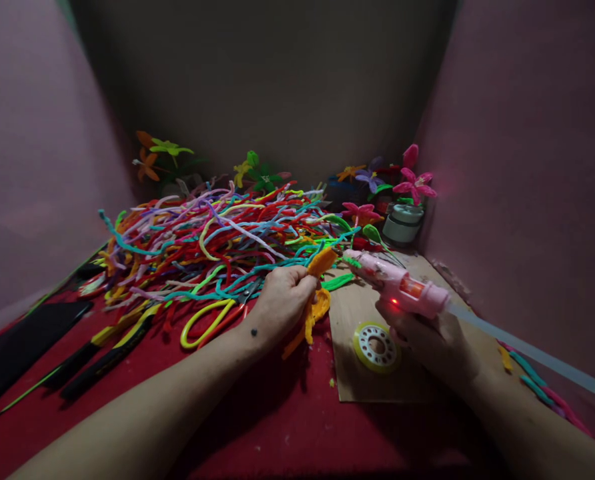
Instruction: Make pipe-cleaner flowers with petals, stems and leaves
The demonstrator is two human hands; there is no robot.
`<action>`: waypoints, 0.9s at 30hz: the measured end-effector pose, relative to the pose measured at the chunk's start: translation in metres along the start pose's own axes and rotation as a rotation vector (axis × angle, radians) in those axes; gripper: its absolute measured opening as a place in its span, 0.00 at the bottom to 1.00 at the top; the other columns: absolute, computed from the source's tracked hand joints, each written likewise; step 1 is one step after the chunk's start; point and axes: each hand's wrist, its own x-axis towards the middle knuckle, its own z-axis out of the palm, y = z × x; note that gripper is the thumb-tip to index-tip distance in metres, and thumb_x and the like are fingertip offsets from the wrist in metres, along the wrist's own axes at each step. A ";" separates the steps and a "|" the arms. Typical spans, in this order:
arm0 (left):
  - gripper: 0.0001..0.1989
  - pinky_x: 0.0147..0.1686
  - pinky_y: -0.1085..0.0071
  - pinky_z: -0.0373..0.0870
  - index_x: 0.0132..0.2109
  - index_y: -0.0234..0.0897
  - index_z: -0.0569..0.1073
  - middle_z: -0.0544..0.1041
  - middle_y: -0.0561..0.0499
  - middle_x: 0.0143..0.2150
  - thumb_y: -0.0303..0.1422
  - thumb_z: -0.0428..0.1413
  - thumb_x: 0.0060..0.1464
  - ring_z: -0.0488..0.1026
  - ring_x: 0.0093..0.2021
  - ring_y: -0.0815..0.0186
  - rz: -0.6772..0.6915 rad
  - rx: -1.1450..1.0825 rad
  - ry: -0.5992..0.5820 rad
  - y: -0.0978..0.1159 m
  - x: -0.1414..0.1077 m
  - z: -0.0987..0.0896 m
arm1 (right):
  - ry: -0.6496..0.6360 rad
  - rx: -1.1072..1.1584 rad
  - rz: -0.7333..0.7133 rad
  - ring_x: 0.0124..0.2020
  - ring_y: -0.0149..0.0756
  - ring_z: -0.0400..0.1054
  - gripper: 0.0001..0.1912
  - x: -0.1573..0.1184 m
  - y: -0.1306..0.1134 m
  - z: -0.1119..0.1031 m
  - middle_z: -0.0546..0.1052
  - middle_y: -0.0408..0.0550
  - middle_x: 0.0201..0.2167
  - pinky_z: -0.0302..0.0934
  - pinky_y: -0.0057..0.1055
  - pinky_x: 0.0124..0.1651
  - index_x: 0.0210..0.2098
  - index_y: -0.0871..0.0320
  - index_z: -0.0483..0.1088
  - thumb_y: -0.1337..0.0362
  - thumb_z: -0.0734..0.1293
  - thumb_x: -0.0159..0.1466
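2 grips: the left hand (283, 300) pinches orange chenille (322, 262), the right hand (437, 343) clasps a pink glue gun (402, 283).

Orange fuzzy pipe-cleaner piece (321, 264) and pink plastic glue gun (402, 285), held close together

The orange piece is pinched near its middle. A flat, pointed petal shape (323, 260) is directed upward and to the right; below the grip, a curled loop (321, 305) and loose ends are seen hanging. The glue gun is held to the right, tilted slightly, with its nozzle (350, 257) directed left and positioned just beside the petal's tip; contact cannot be confirmed. A small red light (394, 302) is lit on its side. A long, translucent whitish glue stick (527, 348) is inserted at the rear, most of its length left protruding, slanted downward to the right.
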 end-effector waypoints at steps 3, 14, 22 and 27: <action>0.10 0.16 0.75 0.51 0.19 0.36 0.63 0.60 0.58 0.14 0.31 0.47 0.46 0.55 0.15 0.75 0.005 0.005 0.002 0.002 0.000 0.000 | -0.022 0.013 0.015 0.20 0.31 0.63 0.20 -0.002 0.005 0.000 0.70 0.41 0.20 0.59 0.27 0.20 0.52 0.56 0.66 0.63 0.62 0.60; 0.10 0.16 0.75 0.51 0.19 0.37 0.63 0.59 0.58 0.14 0.31 0.48 0.46 0.54 0.15 0.75 0.026 0.003 0.026 0.002 -0.001 0.001 | -0.108 0.073 -0.147 0.58 0.45 0.58 0.23 0.006 -0.011 0.004 0.68 0.45 0.55 0.55 0.42 0.58 0.56 0.50 0.62 0.65 0.61 0.61; 0.10 0.16 0.76 0.50 0.20 0.36 0.62 0.59 0.59 0.14 0.31 0.47 0.46 0.54 0.14 0.76 0.003 0.002 0.005 0.001 -0.001 0.000 | -0.048 0.012 -0.085 0.43 0.45 0.70 0.21 0.002 -0.006 0.001 0.76 0.48 0.42 0.67 0.37 0.42 0.53 0.52 0.65 0.63 0.62 0.60; 0.10 0.16 0.76 0.50 0.21 0.36 0.63 0.60 0.58 0.14 0.32 0.47 0.47 0.54 0.15 0.75 0.017 0.007 0.006 -0.001 0.000 0.000 | -0.021 -0.010 -0.006 0.22 0.34 0.66 0.19 -0.002 0.003 -0.001 0.72 0.43 0.23 0.62 0.29 0.22 0.52 0.53 0.66 0.62 0.62 0.61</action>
